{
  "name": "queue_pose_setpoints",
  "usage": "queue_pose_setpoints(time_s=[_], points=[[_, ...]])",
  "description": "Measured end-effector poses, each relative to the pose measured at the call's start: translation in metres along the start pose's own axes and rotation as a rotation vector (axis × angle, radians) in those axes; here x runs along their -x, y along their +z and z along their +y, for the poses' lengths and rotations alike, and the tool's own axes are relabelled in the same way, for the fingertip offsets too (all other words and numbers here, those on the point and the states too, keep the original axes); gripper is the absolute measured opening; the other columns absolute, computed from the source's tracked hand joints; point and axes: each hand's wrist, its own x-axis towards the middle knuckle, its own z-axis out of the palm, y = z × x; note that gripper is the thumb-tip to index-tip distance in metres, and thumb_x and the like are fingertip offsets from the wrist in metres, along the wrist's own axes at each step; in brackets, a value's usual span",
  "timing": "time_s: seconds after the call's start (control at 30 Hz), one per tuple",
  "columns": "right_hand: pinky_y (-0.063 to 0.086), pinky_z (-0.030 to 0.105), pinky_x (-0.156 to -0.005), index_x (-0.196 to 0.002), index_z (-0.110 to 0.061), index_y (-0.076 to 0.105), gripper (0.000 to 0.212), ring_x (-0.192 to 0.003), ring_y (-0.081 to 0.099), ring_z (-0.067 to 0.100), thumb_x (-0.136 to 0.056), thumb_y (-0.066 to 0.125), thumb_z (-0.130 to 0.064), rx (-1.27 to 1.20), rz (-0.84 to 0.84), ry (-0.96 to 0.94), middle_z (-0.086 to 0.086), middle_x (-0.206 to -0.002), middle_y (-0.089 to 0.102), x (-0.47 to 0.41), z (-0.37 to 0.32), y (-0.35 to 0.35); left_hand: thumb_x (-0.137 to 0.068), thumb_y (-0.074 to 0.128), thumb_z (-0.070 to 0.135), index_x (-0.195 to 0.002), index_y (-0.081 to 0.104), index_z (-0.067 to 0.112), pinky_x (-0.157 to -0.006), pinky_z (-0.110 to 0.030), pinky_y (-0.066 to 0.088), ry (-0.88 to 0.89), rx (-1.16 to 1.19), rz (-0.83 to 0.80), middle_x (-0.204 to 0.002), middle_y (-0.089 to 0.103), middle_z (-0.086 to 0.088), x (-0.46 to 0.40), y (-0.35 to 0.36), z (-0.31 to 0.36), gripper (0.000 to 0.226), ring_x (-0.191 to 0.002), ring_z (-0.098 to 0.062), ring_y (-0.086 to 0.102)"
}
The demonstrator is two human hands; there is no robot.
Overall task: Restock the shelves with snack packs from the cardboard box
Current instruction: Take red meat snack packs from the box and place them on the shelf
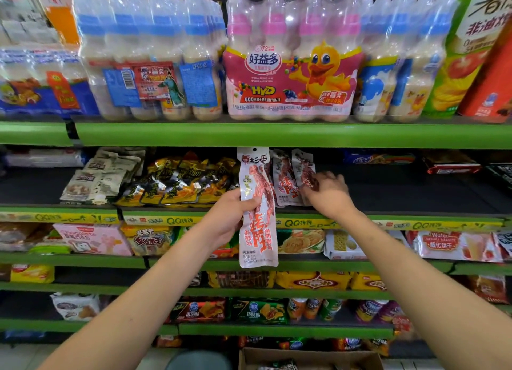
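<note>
Head view: left hand (227,217) has its grip curled round a long snack pack (259,209) — right hand (327,192) pinches another pack (306,175) on the shelf (415,195).

Green-edged shelf (415,200) carries white-red snack packs (285,181) beside yellow-black packs (177,187).

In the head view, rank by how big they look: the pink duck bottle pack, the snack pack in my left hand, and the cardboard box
1. Pink duck bottle pack, clearly largest.
2. Snack pack held by the left hand.
3. Cardboard box, but the frame cuts it off, so its rank is unsure.
</note>
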Motion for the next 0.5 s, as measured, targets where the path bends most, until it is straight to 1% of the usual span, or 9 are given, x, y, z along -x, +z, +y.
queue_pose_setpoints(time_s=[0.07,0.1,0.2,0.23,0.27,0.33,0.37,0.43,0.5], points=[[0.043,0.035,-0.092,-0.131,-0.015,0.06,0.044,-0.12,0.047,0.028,-0.097,0.053,-0.04,-0.231,0.112,-0.066,0.008,-0.128,0.06,0.016,-0.007,-0.002,-0.1,0.059,0.014,-0.118,0.067,0.013,-0.097,-0.047,0.055,0.008,-0.008,0.005,-0.11,0.077,-0.006,-0.004,0.008,0.002,0.02,-0.104,-0.027,0.072],[0.045,0.03,-0.086,-0.128,-0.019,0.061,0.039,-0.115,0.054,0.021,-0.097,0.054,-0.042,-0.367,0.09,-0.091,0.0,-0.119,0.064,0.027,-0.013,-0.003,-0.101,0.059,0.015,-0.119,0.067,0.013,-0.095,-0.048,0.056,0.01,-0.013,0.013,-0.11,0.077,-0.006,-0.008,0.012,0.004,0.02,-0.102,-0.027,0.073],[0.045,0.016,-0.074,-0.124,-0.041,0.052,0.032,-0.094,0.066,-0.003,-0.094,0.058,-0.051,-0.695,-0.177,-0.083,-0.017,-0.104,0.07,0.062,-0.033,-0.003,-0.1,0.06,0.017,-0.124,0.063,0.009,-0.084,-0.046,0.06,0.019,0.032,0.048,-0.109,0.076,-0.012,-0.021,0.029,0.008,0.025,-0.096,-0.03,0.074],[0.048,0.016,-0.075,-0.122,-0.043,0.05,0.03,-0.092,0.068,-0.004,-0.094,0.062,-0.046,-0.78,-0.25,-0.068,-0.015,-0.101,0.073,0.069,-0.035,0.001,-0.1,0.061,0.016,-0.127,0.061,0.008,-0.084,-0.046,0.06,0.024,0.051,0.07,-0.112,0.075,-0.014,-0.026,0.035,0.01,0.028,-0.099,-0.032,0.073],[0.053,0.021,-0.078,-0.122,-0.041,0.051,0.031,-0.093,0.07,0.0,-0.095,0.064,-0.037,-0.878,-0.29,-0.042,-0.011,-0.102,0.075,0.074,-0.035,0.006,-0.1,0.061,0.016,-0.129,0.06,0.008,-0.089,-0.048,0.058,0.03,0.054,0.093,-0.116,0.073,-0.015,-0.03,0.042,0.012,0.031,-0.104,-0.033,0.071],[0.057,0.043,-0.091,-0.125,-0.029,0.057,0.033,-0.101,0.072,0.018,-0.095,0.065,-0.018,-1.042,-0.264,0.065,0.001,-0.108,0.075,0.072,-0.03,0.013,-0.099,0.062,0.016,-0.129,0.06,0.008,-0.097,-0.046,0.053,0.047,0.036,0.109,-0.12,0.071,-0.013,-0.04,0.055,0.014,0.031,-0.11,-0.031,0.067],[0.055,0.05,-0.095,-0.123,-0.025,0.06,0.03,-0.104,0.071,0.025,-0.096,0.063,-0.013,-1.092,-0.221,0.112,0.006,-0.111,0.074,0.068,-0.025,0.012,-0.099,0.061,0.015,-0.126,0.061,0.008,-0.097,-0.042,0.054,0.062,0.023,0.086,-0.118,0.072,-0.012,-0.044,0.062,0.015,0.028,-0.108,-0.028,0.067],[0.056,0.049,-0.092,-0.121,-0.019,0.063,0.025,-0.104,0.071,0.026,-0.098,0.058,-0.009,-1.105,-0.108,0.171,0.008,-0.111,0.074,0.052,-0.012,0.006,-0.1,0.058,0.011,-0.117,0.065,0.013,-0.087,-0.036,0.057,0.084,-0.011,0.022,-0.112,0.073,-0.009,-0.051,0.073,0.017,0.018,-0.097,-0.022,0.069],[0.057,0.037,-0.083,-0.12,-0.012,0.065,0.021,-0.1,0.071,0.022,-0.102,0.054,-0.014,-1.07,0.031,0.22,0.007,-0.11,0.074,0.032,0.007,-0.002,-0.101,0.056,0.011,-0.112,0.065,0.017,-0.08,-0.033,0.058,0.1,-0.086,0.007,-0.112,0.07,-0.009,-0.055,0.081,0.018,0.016,-0.092,-0.019,0.066]])
